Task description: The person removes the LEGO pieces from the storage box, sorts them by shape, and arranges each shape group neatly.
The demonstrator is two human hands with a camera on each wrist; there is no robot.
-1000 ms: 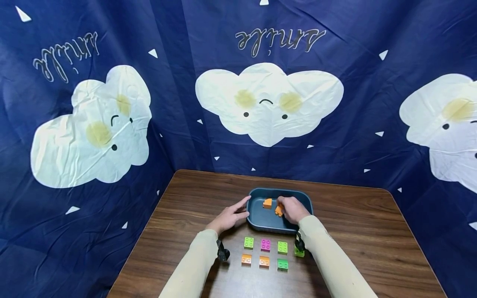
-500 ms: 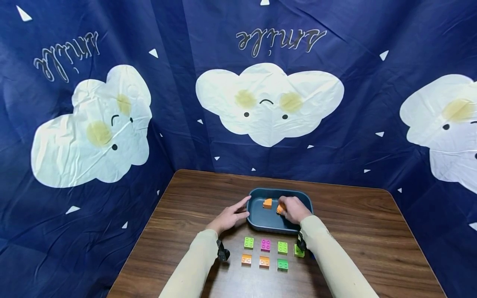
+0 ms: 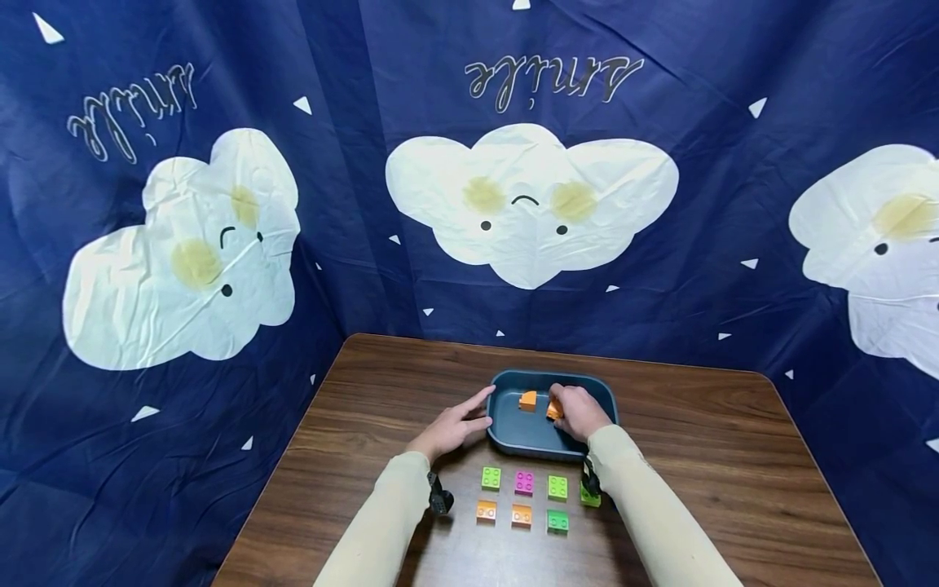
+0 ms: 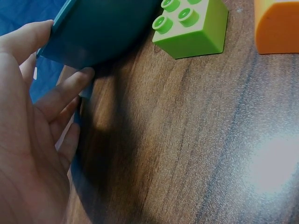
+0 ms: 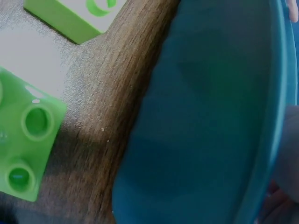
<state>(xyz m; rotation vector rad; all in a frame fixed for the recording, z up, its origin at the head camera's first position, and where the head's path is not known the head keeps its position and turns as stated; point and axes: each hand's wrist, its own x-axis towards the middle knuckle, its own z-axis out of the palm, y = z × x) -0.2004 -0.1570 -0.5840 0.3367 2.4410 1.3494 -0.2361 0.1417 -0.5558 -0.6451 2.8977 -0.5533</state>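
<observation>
A dark blue-green tray [image 3: 539, 453] stands on the table. Inside it my right hand [image 3: 582, 414] pinches an orange toy brick [image 3: 553, 411] low over the floor of the tray; the fingers partly cover it. Another orange brick [image 3: 528, 400], with a sloped side, lies just left of it. My left hand [image 3: 451, 428] has its fingers stretched out, the tips touching the tray's left end. The left wrist view shows those fingertips [image 4: 86, 72] against the outer wall [image 4: 100, 35]. In the right wrist view the tray wall [image 5: 196, 121] hides most of the right hand.
Two rows of bricks lie before the tray: lime [image 3: 491, 478], pink [image 3: 524, 483], lime [image 3: 557, 487] and bright green [image 3: 590, 496] behind, orange [image 3: 487, 511], orange [image 3: 522, 515] and green [image 3: 557, 522] in front. A blue curtain [image 3: 352, 204] hangs behind the wooden table [image 3: 697, 424].
My right hand has shifted the pinched orange brick slightly right and away from me, and the brick has turned a little. The left hand stays against the tray.
</observation>
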